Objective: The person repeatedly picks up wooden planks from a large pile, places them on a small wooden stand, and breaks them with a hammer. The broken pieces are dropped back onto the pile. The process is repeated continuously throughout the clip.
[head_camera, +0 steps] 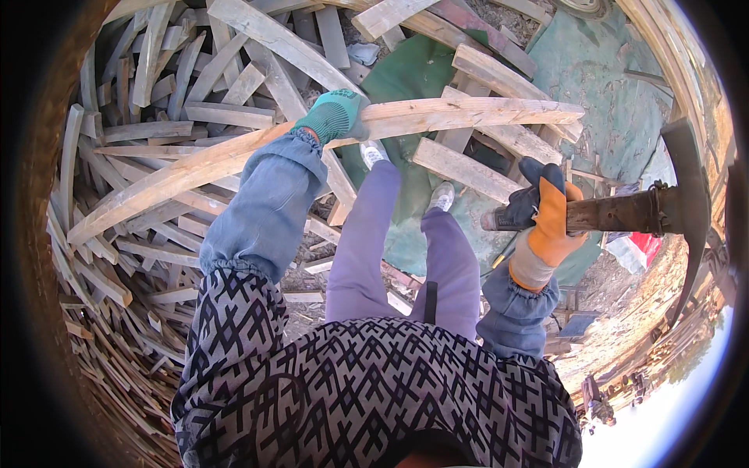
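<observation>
My left hand [339,112], in a green knitted work glove, grips a long wooden beam [433,116] near its middle. The beam runs from the pile at the left across to the stacked timber at the right. My right hand [547,207], in an orange and dark glove, is closed around the wooden handle of a pickaxe-like tool [614,213]. The tool's curved metal head [696,205] points away to the right, with wire wound round the handle close to it. Under the beam's right part lie several shorter wood blocks [462,169].
A large heap of loose timber offcuts [228,114] fills the left side. Green sheeting [597,76] covers ground ahead and to the right. My shoes [442,196] stand on or beside it. A red and white bag [635,251] lies at the right. Distant people [597,403] appear at lower right.
</observation>
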{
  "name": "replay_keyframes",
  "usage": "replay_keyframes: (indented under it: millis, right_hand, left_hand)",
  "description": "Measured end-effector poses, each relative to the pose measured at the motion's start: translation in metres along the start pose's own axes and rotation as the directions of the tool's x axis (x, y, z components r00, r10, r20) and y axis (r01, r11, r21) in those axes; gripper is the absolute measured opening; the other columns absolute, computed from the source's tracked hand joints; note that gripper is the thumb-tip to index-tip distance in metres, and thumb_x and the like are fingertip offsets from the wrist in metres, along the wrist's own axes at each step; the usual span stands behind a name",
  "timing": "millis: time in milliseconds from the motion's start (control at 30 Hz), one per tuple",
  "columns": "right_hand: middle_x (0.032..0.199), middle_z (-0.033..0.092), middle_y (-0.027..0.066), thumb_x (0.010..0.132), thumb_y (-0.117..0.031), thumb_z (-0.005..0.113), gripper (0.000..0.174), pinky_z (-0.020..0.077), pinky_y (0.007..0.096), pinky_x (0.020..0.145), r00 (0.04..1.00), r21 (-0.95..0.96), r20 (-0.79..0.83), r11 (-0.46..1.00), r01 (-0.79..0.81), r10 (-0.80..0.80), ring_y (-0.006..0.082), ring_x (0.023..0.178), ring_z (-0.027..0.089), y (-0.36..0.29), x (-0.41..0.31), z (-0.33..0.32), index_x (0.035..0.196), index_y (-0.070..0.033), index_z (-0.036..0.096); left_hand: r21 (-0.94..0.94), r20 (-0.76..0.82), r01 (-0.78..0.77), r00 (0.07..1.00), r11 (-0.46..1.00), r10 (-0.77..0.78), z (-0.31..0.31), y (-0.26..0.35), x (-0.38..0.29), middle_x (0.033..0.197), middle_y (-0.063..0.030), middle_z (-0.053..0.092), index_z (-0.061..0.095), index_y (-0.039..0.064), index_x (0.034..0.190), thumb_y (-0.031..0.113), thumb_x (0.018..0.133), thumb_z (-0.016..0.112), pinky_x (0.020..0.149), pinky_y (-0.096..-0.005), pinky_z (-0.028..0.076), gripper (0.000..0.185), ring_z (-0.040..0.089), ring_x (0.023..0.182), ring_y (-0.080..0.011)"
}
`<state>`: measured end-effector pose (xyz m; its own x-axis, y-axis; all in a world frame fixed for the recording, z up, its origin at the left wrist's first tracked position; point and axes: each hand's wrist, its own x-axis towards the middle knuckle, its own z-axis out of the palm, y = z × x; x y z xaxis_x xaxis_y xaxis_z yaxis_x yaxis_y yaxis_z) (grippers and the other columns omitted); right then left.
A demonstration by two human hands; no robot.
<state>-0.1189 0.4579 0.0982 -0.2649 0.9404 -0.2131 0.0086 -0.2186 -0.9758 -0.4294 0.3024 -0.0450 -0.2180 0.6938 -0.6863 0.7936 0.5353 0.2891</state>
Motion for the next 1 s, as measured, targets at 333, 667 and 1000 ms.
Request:
replay_keyframes:
  millis: [333,667,1000]
  right_hand:
    - [0.060,0.053,0.0005,0.093,-0.031,0.073,0.036,0.0448,0.0285,0.044,0.776,-0.652,0.033,0.602,-0.460,0.629,0.0124,0.045,0.051,0.125,0.010,-0.019,0.088,0.004,0.076]
    - [0.062,0.055,0.0048,0.089,-0.033,0.072,0.035,0.0450,0.0324,0.043,0.706,-0.688,-0.056,0.485,-0.540,0.706,0.0172,0.043,0.051,0.153,0.006,-0.046,0.082,0.000,0.063]
    - [0.065,0.060,0.0071,0.090,-0.033,0.074,0.037,0.0489,0.0357,0.049,0.657,-0.667,-0.033,0.473,-0.576,0.753,0.0193,0.050,0.059,0.176,-0.012,-0.076,0.086,0.003,0.067]
  left_hand:
    - [0.006,-0.228,-0.011,0.974,1.000,0.012,0.033,0.019,-0.015,0.093,-0.0122,0.077,0.075,0.013,0.105,0.026,0.080,0.074,0.082,-0.0448,0.059,0.028,0.075,0.094,-0.0329]
    - [0.281,-0.600,0.197,0.800,0.939,0.012,0.125,0.065,-0.042,0.095,-0.0073,0.062,0.068,0.004,0.109,0.022,0.086,0.065,0.077,-0.0427,0.046,0.030,0.061,0.092,-0.0279]
    - [0.141,-0.475,-0.010,0.876,0.990,0.077,0.122,0.043,-0.064,0.135,-0.0107,0.060,0.053,0.020,0.149,0.029,0.082,0.074,0.107,-0.0504,0.040,0.071,0.059,0.119,-0.0305]
